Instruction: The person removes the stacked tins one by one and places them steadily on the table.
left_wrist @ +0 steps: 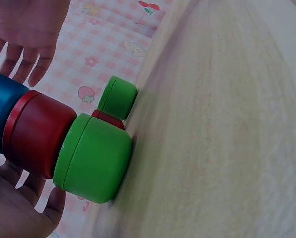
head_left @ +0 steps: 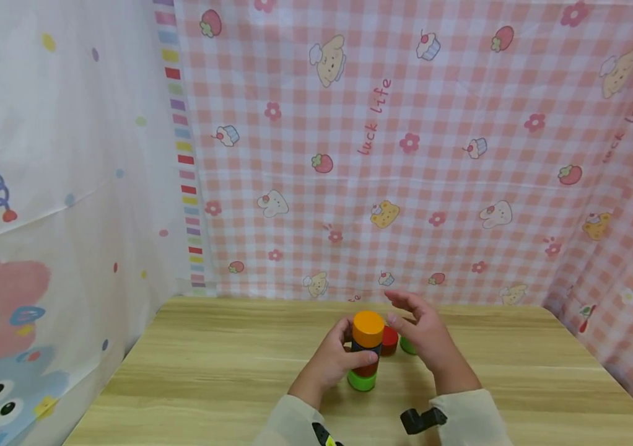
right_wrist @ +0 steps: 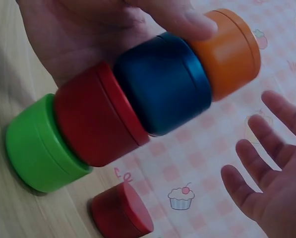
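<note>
Four small round lidded tins stand in an upright stack on the table (head_left: 227,371). Green (head_left: 362,380) is at the bottom, then a red tin (right_wrist: 100,114), a blue tin (right_wrist: 162,87) and an orange tin (head_left: 368,328) on top. My left hand (head_left: 330,359) holds the stack around its middle, thumb across the front and fingers behind. To the right of the stack, my right hand (head_left: 430,337) is raised with fingers spread and nothing in it. Behind the stack sit another red tin (head_left: 389,341) and another green tin (head_left: 407,345), partly hidden by the hands.
A pink checked cloth (head_left: 294,142) hangs behind the table's far edge. White cloth (head_left: 99,155) with cartoon figures hangs at the left, and more printed cloth (head_left: 623,248) at the right. Black straps (head_left: 422,421) sit at the wrists over pale sleeves.
</note>
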A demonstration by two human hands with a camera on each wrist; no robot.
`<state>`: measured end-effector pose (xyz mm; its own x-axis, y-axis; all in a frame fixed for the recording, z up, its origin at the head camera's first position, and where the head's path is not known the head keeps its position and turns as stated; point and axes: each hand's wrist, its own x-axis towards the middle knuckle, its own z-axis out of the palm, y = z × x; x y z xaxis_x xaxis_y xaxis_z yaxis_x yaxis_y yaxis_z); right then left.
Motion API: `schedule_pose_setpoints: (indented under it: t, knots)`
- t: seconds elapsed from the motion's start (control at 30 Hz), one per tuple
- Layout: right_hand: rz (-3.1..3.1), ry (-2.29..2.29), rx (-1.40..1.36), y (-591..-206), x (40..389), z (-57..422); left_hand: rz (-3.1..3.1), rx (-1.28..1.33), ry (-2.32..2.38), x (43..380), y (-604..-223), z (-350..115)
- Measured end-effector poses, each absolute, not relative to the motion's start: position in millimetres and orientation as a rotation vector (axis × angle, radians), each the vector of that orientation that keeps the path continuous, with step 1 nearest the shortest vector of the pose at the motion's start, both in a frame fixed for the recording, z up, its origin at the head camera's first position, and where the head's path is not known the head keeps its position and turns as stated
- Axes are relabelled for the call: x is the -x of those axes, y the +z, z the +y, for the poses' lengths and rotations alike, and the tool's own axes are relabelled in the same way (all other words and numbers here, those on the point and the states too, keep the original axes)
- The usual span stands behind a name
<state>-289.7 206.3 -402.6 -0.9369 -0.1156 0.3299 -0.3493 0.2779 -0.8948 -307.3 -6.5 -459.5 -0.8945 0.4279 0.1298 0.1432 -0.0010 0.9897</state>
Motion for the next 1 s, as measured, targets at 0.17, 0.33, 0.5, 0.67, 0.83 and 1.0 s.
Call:
schedule_pose_setpoints:
  t: [0.17,0.33,0.5,0.67,0.83,1.0]
  knots:
    - [-2.363,1.761,-0.577,-408,291,201,2.065,-0.596,1.983,307,-460,-6]
    - [-2.414,1.815,-0.619,-411,292,196,2.082,-0.596,1.979,307,-461,-6]
    - [-2.458,1.859,-0.624,-413,293,193,2.059,-0.590,1.979,306,-462,-7]
    - [-2.474,1.877,-0.619,-414,293,191,2.048,-0.578,1.978,307,-465,-6]
    - [-2.478,1.856,-0.612,-415,294,190,2.040,-0.583,1.985,306,-465,-5]
    - [-2.485,1.881,-0.582,-413,292,191,2.008,-0.584,2.000,307,-466,-5]
